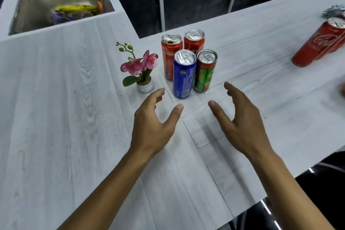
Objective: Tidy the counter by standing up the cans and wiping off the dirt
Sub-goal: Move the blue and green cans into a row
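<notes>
sink (37, 0): 10 o'clock of frame, brushed steel, rectangular basin set into the counter; yellow and purple items inside, too blurred to name
counter (56, 117): white wood-grain laminate, matte, L-shaped, thin seam lines across it
dirt speck (265, 117): small dark dot on the counter, 3 o'clock of the right hand; a few fainter specks at 9 o'clock of the left hand
orchid pot (144, 87): small round white pot with a pink bloom, green leaves and buds, just beside the cans at their 9 o'clock
left hand (155, 123): 7 o'clock of the cans, fingers spread wide and lightly bent, thumb out, nothing held
red can (169, 56): upright, back-left of the cluster, glossy aluminium, lid dented and open
second red can (194, 43): upright, back-right, lid intact
blue Pepsi can (183, 76): upright, front-left, slim cylinder, tab closed, touching or nearly touching its neighbours
green can (204, 73): upright, front-right, green and red print
right hand (240, 123): 5 o'clock of the cans, palm facing left, fingers wide, nothing held; contact with the counter unclear
Coca-Cola can (317, 45): 3 o'clock of frame, well apart from the cluster, base on the counter, another red can behind it
</notes>
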`<state>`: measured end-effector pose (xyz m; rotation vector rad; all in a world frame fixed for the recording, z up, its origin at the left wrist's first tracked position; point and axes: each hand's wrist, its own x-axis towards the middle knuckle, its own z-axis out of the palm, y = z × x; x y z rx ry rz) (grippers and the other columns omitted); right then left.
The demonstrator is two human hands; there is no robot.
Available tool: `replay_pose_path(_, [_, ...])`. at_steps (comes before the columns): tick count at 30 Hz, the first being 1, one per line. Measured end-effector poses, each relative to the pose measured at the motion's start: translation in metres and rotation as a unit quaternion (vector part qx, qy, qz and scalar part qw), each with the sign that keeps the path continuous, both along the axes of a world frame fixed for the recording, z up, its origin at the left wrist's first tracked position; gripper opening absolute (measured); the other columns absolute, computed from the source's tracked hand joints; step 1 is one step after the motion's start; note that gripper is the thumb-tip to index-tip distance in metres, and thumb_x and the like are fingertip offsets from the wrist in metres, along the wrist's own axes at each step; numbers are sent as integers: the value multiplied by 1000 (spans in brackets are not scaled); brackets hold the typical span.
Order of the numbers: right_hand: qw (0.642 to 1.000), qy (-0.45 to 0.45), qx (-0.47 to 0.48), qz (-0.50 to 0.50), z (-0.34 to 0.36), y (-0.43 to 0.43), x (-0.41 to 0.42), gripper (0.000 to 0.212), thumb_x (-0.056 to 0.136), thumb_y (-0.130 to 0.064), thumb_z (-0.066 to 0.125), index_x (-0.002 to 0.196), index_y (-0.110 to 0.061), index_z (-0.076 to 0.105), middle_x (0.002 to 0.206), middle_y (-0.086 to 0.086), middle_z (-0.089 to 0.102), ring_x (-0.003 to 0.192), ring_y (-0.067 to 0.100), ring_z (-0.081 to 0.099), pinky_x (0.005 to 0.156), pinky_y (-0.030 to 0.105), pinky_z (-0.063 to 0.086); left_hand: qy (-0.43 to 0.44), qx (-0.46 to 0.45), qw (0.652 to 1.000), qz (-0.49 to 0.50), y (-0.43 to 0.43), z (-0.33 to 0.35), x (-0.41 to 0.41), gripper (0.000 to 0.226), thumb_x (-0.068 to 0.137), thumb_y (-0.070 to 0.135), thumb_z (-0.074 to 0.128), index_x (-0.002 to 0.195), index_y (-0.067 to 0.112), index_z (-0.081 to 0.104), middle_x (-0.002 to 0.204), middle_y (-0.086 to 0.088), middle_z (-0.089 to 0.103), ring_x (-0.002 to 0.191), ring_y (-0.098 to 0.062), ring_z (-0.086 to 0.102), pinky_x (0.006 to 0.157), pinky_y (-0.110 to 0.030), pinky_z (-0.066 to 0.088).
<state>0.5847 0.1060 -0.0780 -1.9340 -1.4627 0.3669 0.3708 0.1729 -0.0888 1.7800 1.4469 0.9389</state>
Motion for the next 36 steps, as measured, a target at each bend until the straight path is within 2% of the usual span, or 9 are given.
replay_pose_path(4, [999, 43, 23, -3, -3, 33, 17, 78, 95, -66, 58, 157, -24, 37, 159, -4, 45, 140, 15, 49, 111, 46, 46, -23, -8, 1000, 14, 17, -2, 20, 81, 83, 66, 71, 150, 27, 48, 151, 9, 55, 133, -6, 53, 102, -26, 48])
replay_pose_path(8, [998, 58, 29, 5, -8, 62, 24, 83, 91, -65, 64, 157, -22, 38, 158, -4, 46, 136, 13, 52, 109, 44, 49, -41, -28, 998, 36, 31, -7, 37, 83, 84, 61, 75, 152, 24, 45, 152, 6, 54, 135, -6, 51, 105, -25, 46])
replay_pose_path(12, [997, 69, 16, 26, -15, 81, 28, 83, 90, -66, 63, 157, -25, 37, 158, -4, 47, 136, 14, 52, 108, 45, 49, -57, -29, 997, 38, 40, -10, 47, 82, 84, 57, 77, 152, 24, 45, 153, 6, 53, 139, -6, 49, 104, -17, 41])
replay_pose_path(15, [996, 81, 18, 41, -19, 91, 31, 79, 90, -62, 65, 156, -27, 39, 154, -5, 50, 134, 13, 53, 108, 45, 50, -56, -21, 998, 37, 46, -11, 52, 79, 84, 53, 79, 151, 23, 47, 150, 7, 56, 137, -6, 51, 108, -20, 44])
replay_pose_path(17, [994, 91, 25, 48, -20, 96, 31, 75, 91, -57, 68, 154, -27, 41, 151, -6, 54, 132, 12, 55, 106, 44, 51, -62, -18, 997, 33, 50, -10, 55, 77, 84, 50, 80, 149, 20, 50, 146, 7, 59, 132, -4, 54, 103, -12, 45])
replay_pose_path(19, [993, 100, 35, 57, -20, 101, 31, 69, 92, -51, 70, 151, -27, 45, 146, -8, 58, 128, 10, 57, 105, 41, 52, -77, -21, 997, 24, 53, -10, 59, 74, 84, 45, 83, 146, 18, 52, 141, 7, 62, 122, 0, 59, 91, -2, 45])
replay_pose_path(21, [991, 102, 47, 68, -21, 104, 32, 65, 91, -47, 72, 148, -25, 48, 139, -11, 61, 124, 7, 59, 103, 34, 52, -86, -27, 996, 24, 56, -12, 63, 73, 83, 40, 85, 144, 18, 53, 140, 6, 63, 120, -2, 60, 85, 0, 46])
replay_pose_path(28, [991, 108, 41, 70, -23, 107, 34, 60, 88, -45, 78, 139, -22, 54, 120, -18, 62, 111, 2, 63, 86, 4, 48, -89, -26, 995, 28, 62, -17, 62, 70, 81, 38, 87, 142, 20, 56, 140, 5, 64, 121, -4, 60, 86, -2, 48])
replay_pose_path(36, [991, 110, 58, 58, -22, 96, 27, 58, 86, -43, 81, 133, -19, 58, 113, -17, 64, 103, -6, 64, 83, 3, 49, -104, -22, 994, 23, 57, -18, 55, 68, 78, 34, 90, 138, 20, 60, 134, 5, 68, 117, -5, 62, 84, -2, 48])
